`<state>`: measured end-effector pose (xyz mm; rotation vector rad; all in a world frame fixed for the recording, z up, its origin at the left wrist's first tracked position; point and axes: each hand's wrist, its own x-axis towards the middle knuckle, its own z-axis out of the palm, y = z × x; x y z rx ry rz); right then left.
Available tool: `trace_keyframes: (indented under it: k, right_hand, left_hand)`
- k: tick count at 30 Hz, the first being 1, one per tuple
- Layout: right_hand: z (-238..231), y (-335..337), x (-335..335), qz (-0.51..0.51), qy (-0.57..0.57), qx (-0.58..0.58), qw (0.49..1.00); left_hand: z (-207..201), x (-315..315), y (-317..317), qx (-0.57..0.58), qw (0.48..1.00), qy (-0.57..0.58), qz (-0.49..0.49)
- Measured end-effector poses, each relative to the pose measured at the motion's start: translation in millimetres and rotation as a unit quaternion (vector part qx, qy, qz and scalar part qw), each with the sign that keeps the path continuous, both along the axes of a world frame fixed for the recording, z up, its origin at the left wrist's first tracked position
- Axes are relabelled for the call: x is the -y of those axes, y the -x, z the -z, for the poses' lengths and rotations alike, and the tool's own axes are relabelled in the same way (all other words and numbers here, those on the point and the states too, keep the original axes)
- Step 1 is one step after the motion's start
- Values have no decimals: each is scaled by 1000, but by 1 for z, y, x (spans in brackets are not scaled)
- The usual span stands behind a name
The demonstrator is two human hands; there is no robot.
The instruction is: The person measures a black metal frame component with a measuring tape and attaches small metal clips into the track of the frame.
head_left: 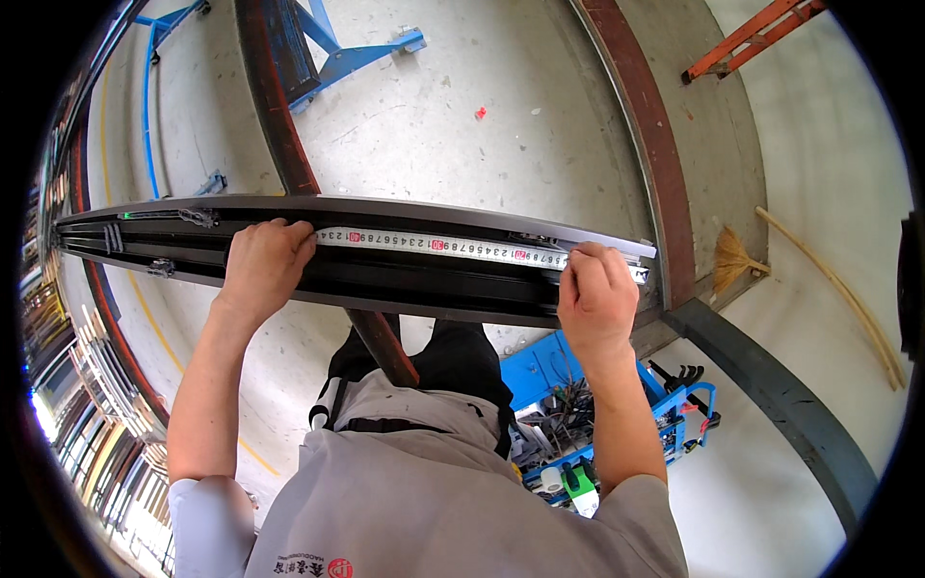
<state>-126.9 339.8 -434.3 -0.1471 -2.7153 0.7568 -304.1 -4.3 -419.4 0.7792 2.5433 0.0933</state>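
Note:
A long dark metal profile (434,301) with lengthwise channels lies across in front of me. Along its upper channel runs a white tape measure (405,241), its blade stretched between my two hands. My left hand (268,260) is closed over the profile at the blade's left end, fingertips down in the channel; the tape's case does not show. Near the profile's right end, my right hand (599,289) is curled with its fingers pressed on the blade. Small metal fittings (162,267) and a bundle of clear plastic-wrapped parts (198,218) sit on the profile's left part.
Brown steel beams (644,135) pass under the profile. Close to my right side stands a blue cart (540,371) with tools and cables. A broom (740,258) and an orange ladder (752,43) are at the right, racks of profiles (106,385) at the left.

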Motion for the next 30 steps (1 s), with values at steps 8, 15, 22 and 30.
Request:
trace_keyframes:
  k: [8,15,22,30]
  right_hand:
    - [2,13,2,-37,53,31,997]
    - [17,6,4,-4,82,28,996]
    - [27,-4,-2,22,43,-4,999]
    - [30,-5,-5,19,77,-17,997]
  left_hand:
    - [0,0,0,8,1000,10,-7]
    - [-1,-2,-1,6,1000,9,-10]
    - [-2,-4,-1,7,1000,4,-5]
    - [-5,-8,1,16,999,30,-1]
